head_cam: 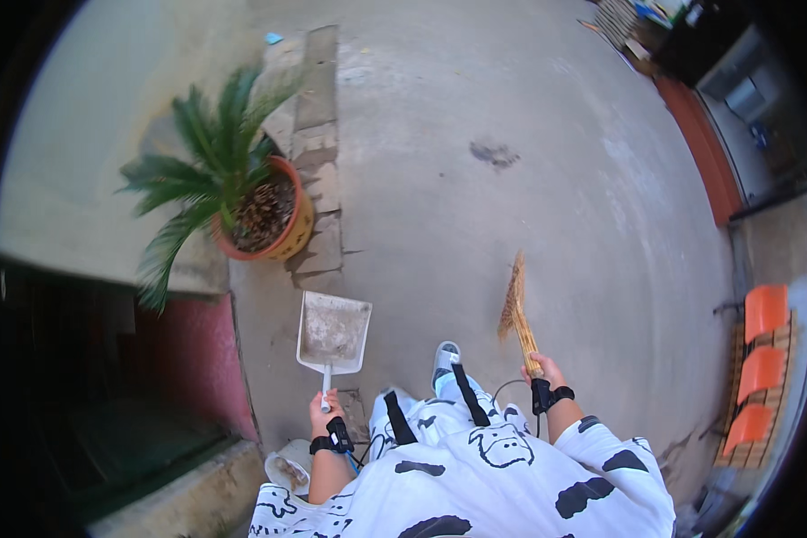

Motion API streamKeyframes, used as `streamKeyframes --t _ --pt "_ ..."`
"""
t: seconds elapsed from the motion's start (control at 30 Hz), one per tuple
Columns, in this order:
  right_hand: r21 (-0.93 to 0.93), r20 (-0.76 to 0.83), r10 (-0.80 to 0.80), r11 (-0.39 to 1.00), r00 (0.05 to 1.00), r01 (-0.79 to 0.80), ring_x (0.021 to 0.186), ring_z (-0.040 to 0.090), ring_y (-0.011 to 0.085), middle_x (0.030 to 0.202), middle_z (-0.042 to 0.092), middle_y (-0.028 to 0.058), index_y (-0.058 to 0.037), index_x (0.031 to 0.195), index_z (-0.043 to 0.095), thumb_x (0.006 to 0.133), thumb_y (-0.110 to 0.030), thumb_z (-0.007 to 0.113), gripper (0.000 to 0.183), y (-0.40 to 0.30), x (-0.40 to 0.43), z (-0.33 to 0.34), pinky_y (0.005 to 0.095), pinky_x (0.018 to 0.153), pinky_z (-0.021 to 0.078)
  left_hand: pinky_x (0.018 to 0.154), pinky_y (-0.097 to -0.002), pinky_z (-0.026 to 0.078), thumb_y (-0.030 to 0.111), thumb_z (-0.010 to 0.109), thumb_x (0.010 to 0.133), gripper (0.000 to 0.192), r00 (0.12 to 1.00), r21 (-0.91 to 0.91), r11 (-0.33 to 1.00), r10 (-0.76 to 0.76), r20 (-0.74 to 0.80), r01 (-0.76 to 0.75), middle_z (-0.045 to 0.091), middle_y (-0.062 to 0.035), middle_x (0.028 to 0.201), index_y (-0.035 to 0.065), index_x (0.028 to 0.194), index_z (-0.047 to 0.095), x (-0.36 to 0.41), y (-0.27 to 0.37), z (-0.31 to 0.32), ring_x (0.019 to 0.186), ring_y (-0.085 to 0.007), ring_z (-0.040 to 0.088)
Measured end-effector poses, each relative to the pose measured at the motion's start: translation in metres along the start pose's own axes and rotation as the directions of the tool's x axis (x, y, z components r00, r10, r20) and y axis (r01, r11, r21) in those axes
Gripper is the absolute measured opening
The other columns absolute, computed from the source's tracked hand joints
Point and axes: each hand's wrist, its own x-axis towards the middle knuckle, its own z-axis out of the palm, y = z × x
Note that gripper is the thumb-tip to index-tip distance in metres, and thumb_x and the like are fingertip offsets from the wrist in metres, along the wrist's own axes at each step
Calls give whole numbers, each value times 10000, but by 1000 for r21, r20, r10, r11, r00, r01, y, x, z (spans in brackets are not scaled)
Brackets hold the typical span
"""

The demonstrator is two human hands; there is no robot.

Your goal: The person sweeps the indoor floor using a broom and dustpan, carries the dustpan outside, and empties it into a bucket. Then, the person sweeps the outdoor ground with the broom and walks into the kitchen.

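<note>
My left hand (327, 408) grips the short handle of a whitish plastic dustpan (334, 331). The pan's inner face is turned up and looks stained grey, with no heap of dirt visible in it. In my right hand (543, 370) is a straw hand broom (521, 309), held by its bound handle. Its bristle head points away from me, out over the concrete floor. Broom and dustpan are well apart, on either side of my legs. A device is strapped to each wrist.
A potted cycad (269, 215) stands at the left by the wall. A white bucket (288, 467) is near my left forearm. Orange seats (761, 376) line the right side. A dark stain (494, 154) marks the concrete floor (430, 222), and blue litter (274, 38) lies farther off.
</note>
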Motion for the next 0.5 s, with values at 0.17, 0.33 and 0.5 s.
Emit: streamKeyframes --t 0.17,0.33,0.5 --pt "452 -183 27 890 983 60 532 530 216 726 501 138 -54 931 366 753 -199 506 269 22 15 -10 294 418 452 436 -169 436 209 462 803 358 968 296 927 -251 24 233 490 -37 667 -113 955 430 45 10 87 518 -84 493" --pt "804 -68 82 595 994 6 545 529 207 749 497 134 -37 928 391 704 -219 546 328 44 27 -29 272 426 450 399 -186 393 306 401 819 351 955 378 886 -195 -222 269 444 5 558 -34 846 485 95 34 149 469 -89 453" --pt "766 -111 -43 632 993 113 560 530 171 711 501 98 -31 915 409 684 -237 543 337 94 11 -47 241 406 414 377 -188 392 322 380 837 416 954 456 856 -130 -269 245 435 -3 543 -80 897 470 102 39 183 444 -90 440"
